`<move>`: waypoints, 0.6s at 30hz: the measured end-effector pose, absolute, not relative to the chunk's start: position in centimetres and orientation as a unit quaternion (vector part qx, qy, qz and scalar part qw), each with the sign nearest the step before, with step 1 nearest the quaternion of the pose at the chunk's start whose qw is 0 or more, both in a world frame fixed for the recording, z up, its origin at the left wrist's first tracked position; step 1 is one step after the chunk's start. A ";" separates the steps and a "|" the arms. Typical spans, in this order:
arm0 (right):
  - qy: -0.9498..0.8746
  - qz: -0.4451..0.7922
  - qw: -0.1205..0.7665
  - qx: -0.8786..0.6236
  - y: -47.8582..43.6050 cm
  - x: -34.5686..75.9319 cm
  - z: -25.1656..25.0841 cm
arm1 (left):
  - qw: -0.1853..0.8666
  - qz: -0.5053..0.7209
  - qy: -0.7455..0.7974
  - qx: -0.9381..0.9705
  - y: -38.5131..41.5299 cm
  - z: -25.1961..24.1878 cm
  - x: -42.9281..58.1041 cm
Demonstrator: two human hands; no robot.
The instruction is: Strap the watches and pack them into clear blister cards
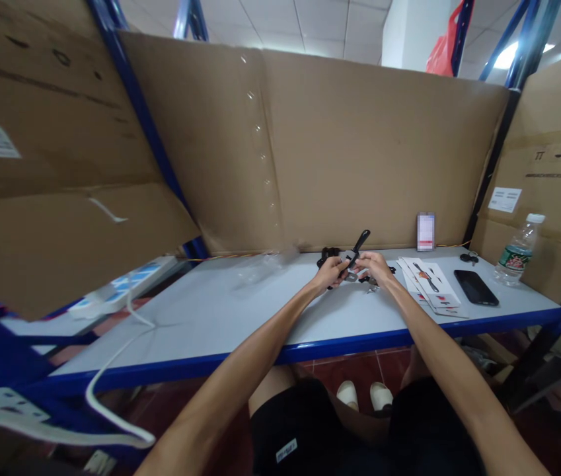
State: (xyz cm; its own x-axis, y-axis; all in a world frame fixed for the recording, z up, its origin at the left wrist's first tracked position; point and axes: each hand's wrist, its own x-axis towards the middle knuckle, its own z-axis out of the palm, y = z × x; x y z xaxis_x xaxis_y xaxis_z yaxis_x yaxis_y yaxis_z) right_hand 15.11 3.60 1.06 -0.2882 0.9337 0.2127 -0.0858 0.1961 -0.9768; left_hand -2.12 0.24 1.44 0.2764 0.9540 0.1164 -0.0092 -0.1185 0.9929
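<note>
- Because the black-handled tool (361, 240) sits between our two hands, above the middle of the table (211, 317), any slack in our fingers could let it turn or drop; a slim, smooth handle would be the likely cause.
- Small metal pieces (352, 277) lie just below our fingers, so a careless wrist could sweep them aside, and small dark parts (370, 280) nearby might get mixed in with them.
- The tool itself looks long and narrow, tilted, its dark handle rising up and to the right with a rounded end; we cannot make out its lower part behind our fingers.
- Our left hand (331, 272) is closed around its lower portion.
- Our right hand (373, 265) has its fingers curled in against the tool, though we cannot tell whether they pinch it or a small part.
- Just behind our left hand we see a dark bundle (328, 254), too small to identify.
- To our right lie printed leaflets (431, 285), then a black phone (476, 287) and a bottle (514, 254); to our left, crumpled clear plastic (267, 264).
</note>
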 end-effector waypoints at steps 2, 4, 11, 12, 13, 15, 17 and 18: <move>-0.599 0.535 0.478 -0.356 3.5 15.1 1.2 | 0.534 0.454 0.396 0.593 0.2 1.4 -2.1; -0.599 0.538 0.473 -0.357 3.3 15.2 1.4 | 0.534 0.456 0.398 0.591 0.2 1.4 -2.0; -0.604 0.521 0.477 -0.370 3.1 15.4 1.5 | 0.547 0.464 0.391 0.577 0.2 1.4 -2.1; -0.605 0.520 0.476 -0.371 3.1 15.4 1.5 | 0.550 0.465 0.389 0.575 0.2 1.4 -2.1; -0.605 0.519 0.475 -0.372 3.1 15.4 1.5 | 0.552 0.466 0.388 0.573 0.2 1.5 -2.1; -0.605 0.519 0.471 -0.377 3.0 15.4 1.6 | 0.558 0.464 0.386 0.570 0.2 1.5 -2.1; -0.607 0.517 0.468 -0.382 3.0 15.3 1.6 | 0.566 0.461 0.381 0.567 0.2 1.5 -2.0; -0.607 0.513 0.468 -0.386 3.0 15.4 1.6 | 0.569 0.462 0.381 0.564 0.3 1.5 -2.0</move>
